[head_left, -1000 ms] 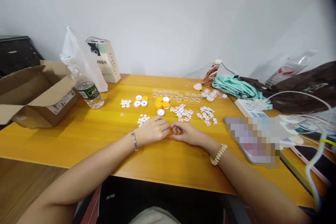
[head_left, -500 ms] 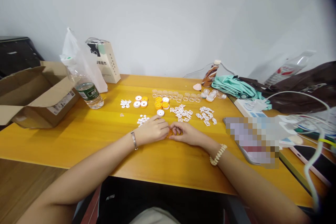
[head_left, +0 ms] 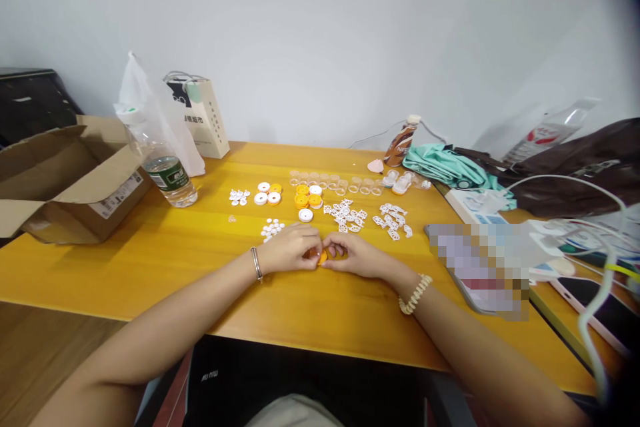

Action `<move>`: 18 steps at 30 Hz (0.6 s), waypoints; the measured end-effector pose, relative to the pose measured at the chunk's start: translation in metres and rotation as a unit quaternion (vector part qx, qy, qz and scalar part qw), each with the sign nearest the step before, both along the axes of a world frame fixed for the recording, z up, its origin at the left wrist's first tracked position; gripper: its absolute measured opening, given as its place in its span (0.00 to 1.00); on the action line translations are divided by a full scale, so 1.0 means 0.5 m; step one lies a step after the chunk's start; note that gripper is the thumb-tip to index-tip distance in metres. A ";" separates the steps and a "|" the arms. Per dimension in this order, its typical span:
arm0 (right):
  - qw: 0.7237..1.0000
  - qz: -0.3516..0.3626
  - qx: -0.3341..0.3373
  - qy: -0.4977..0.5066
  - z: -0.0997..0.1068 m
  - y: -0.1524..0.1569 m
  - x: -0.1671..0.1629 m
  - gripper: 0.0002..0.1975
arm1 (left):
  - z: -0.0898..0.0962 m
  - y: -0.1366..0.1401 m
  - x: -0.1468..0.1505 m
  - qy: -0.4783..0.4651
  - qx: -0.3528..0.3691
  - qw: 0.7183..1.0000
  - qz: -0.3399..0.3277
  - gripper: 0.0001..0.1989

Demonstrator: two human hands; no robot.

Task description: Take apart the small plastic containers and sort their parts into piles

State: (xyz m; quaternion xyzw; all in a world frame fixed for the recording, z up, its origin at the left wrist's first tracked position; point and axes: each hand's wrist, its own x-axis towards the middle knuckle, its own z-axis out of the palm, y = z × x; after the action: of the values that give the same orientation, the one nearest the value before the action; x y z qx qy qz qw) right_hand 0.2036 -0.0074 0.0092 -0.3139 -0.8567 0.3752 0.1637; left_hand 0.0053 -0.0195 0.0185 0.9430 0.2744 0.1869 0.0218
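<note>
Between my fingertips, just above the table, is a small orange round piece [head_left: 323, 257]. My right hand [head_left: 353, 253] pinches it from the right with thumb and fingers. From the left, my left hand [head_left: 295, 247] closes thumb against fingers at its edge, with a tiny white bit at the fingertips. Just beyond my hands lies a white disc [head_left: 305, 215]. Behind it are stacked orange and white round pieces [head_left: 302, 201]. White cut-out pieces [head_left: 345, 213] lie near my right hand, and small white caps [head_left: 273, 228] near my left.
A row of clear cups [head_left: 330, 181] runs along the back. More cut-out pieces [head_left: 394, 220] lie to the right, before a blurred phone [head_left: 475, 270]. At left stand a water bottle [head_left: 170, 180] and an open cardboard box [head_left: 90, 193]. A brown drink bottle [head_left: 401, 141] stands behind.
My left fingers have shifted slightly left and opened a little around the orange piece, so more of it shows. My right hand keeps its place.
</note>
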 end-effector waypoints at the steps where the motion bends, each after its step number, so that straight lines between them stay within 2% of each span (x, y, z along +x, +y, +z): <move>1: 1.000 0.001 0.003 0.001 0.000 0.000 0.000 0.08 | 0.000 0.001 0.000 -0.009 -0.011 1.000 -0.003 0.03; 11: 1.000 0.000 -0.002 0.002 0.003 -0.001 -0.001 0.09 | -0.016 0.010 -0.002 -0.056 -0.068 0.996 -0.006 0.02; 18: 1.000 0.005 0.001 0.004 -0.003 0.001 0.001 0.08 | -0.012 0.011 -0.005 -0.051 -0.094 0.994 -0.008 0.02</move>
State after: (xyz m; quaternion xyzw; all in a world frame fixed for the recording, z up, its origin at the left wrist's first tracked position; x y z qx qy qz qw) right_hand 0.2042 -0.0069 0.0078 -0.3079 -0.8581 0.3761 0.1657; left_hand 0.0030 -0.0139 0.0127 0.9281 0.2819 0.2081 0.1256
